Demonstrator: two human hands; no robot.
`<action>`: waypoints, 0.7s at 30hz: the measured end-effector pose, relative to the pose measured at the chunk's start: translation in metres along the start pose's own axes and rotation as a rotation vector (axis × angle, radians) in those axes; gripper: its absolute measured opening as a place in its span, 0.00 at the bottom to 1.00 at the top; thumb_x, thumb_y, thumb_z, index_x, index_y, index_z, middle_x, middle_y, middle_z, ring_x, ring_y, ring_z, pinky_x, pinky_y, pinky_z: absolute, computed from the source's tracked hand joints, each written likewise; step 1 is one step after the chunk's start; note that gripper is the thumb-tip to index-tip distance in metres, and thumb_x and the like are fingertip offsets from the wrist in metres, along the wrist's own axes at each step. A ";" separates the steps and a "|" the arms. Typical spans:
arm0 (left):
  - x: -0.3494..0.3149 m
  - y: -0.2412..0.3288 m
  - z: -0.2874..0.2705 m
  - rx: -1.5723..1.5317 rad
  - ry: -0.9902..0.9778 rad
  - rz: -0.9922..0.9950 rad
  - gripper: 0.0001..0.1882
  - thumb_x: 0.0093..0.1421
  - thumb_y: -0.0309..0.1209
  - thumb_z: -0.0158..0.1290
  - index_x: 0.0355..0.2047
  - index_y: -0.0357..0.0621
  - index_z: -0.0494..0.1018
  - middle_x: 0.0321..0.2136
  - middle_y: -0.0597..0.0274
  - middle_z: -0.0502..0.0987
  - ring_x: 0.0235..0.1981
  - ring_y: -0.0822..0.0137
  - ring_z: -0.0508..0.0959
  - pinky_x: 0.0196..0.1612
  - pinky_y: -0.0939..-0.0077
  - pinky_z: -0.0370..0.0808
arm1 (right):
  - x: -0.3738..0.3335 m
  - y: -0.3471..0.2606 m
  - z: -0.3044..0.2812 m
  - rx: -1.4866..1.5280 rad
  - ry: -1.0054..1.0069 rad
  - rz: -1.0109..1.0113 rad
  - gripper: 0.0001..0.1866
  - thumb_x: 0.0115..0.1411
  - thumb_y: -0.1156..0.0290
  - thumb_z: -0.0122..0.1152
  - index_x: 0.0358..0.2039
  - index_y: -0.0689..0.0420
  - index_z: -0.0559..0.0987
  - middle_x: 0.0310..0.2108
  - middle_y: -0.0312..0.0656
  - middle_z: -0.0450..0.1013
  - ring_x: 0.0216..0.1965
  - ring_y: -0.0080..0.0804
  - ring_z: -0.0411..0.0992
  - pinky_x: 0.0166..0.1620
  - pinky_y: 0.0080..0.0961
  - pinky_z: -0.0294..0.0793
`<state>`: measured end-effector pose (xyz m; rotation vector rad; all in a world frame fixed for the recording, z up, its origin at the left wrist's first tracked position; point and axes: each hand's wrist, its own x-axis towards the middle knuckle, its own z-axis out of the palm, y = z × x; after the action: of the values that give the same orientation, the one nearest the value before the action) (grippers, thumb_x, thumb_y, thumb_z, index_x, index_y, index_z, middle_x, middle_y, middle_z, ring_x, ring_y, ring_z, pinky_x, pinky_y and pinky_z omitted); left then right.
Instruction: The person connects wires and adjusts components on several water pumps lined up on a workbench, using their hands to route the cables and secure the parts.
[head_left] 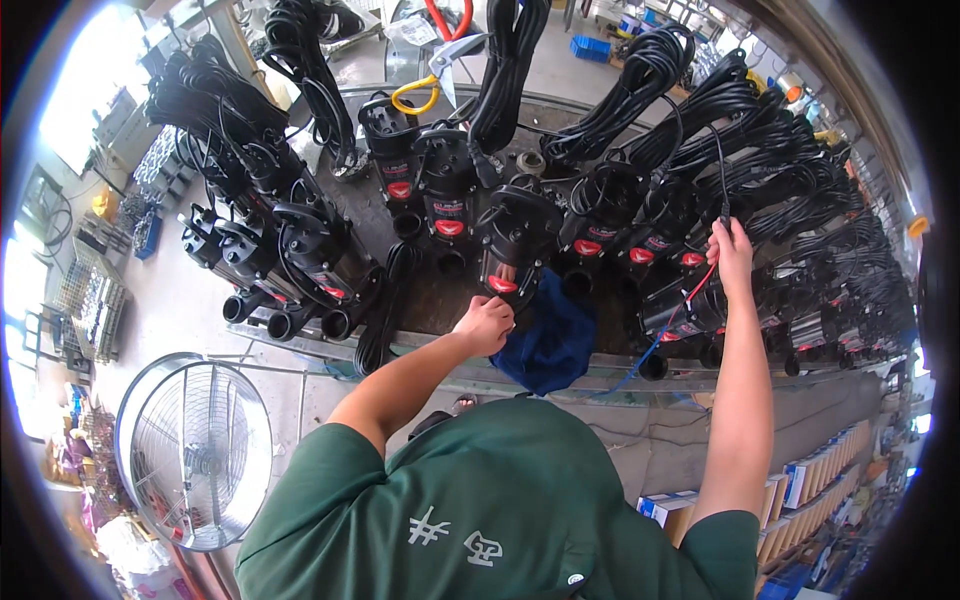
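My left hand (487, 325) rests at the foot of a black and steel submersible pump (517, 240), its fingers curled. What those fingers hold, if anything, is hidden. Beside that hand, a dark blue cloth (548, 335) hangs over the bench edge. Out to the right, my right hand (732, 258) is closed around the end of a black cable (722, 175). Below the fingers run a thin red wire (702, 282) and a blue wire (650, 352), passing in front of a pump lying on its side.
More pumps with coiled black cables (645, 85) crowd the bench (430, 300) on both sides. Scissors (440, 72) with red and yellow handles are at the back. A large round fan (195, 450) stands at lower left. Boxes (800, 490) line the lower right.
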<state>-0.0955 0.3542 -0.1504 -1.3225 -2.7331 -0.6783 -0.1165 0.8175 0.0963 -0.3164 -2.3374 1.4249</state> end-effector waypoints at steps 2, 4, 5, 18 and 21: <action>-0.010 -0.015 -0.011 -0.041 0.020 0.102 0.10 0.53 0.31 0.59 0.37 0.51 0.79 0.42 0.67 0.77 0.53 0.62 0.74 0.57 0.56 0.65 | -0.002 0.000 0.000 0.000 0.027 0.013 0.12 0.70 0.59 0.60 0.39 0.55 0.77 0.24 0.31 0.71 0.19 0.17 0.69 0.23 0.17 0.69; -0.013 -0.030 -0.017 -0.054 0.015 0.158 0.10 0.54 0.33 0.59 0.38 0.51 0.78 0.41 0.67 0.77 0.51 0.61 0.74 0.56 0.58 0.66 | -0.003 -0.004 0.003 -0.019 0.041 0.017 0.12 0.70 0.59 0.59 0.37 0.55 0.76 0.24 0.32 0.71 0.19 0.18 0.69 0.22 0.17 0.68; -0.014 -0.033 -0.022 -0.058 0.014 0.179 0.10 0.55 0.33 0.59 0.38 0.51 0.78 0.41 0.67 0.77 0.51 0.61 0.74 0.55 0.59 0.66 | -0.003 -0.005 0.004 -0.019 0.044 0.014 0.12 0.71 0.59 0.59 0.36 0.55 0.76 0.23 0.32 0.71 0.18 0.18 0.69 0.22 0.17 0.68; 0.015 0.032 0.041 -0.024 0.376 -0.100 0.04 0.53 0.33 0.61 0.29 0.51 0.78 0.36 0.67 0.77 0.44 0.58 0.76 0.46 0.56 0.68 | -0.006 -0.011 0.018 -0.126 0.119 -0.014 0.12 0.71 0.60 0.57 0.37 0.55 0.76 0.22 0.32 0.72 0.17 0.17 0.69 0.20 0.18 0.66; 0.020 0.047 0.040 -0.007 0.319 -0.070 0.05 0.54 0.35 0.60 0.30 0.52 0.79 0.38 0.68 0.75 0.47 0.58 0.73 0.49 0.55 0.67 | -0.006 -0.010 0.015 -0.135 0.134 -0.001 0.12 0.70 0.62 0.60 0.42 0.58 0.76 0.22 0.34 0.72 0.18 0.20 0.70 0.22 0.22 0.69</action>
<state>-0.0663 0.4101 -0.1645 -1.0200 -2.5298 -0.8239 -0.1173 0.7987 0.0983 -0.4346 -2.3278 1.2084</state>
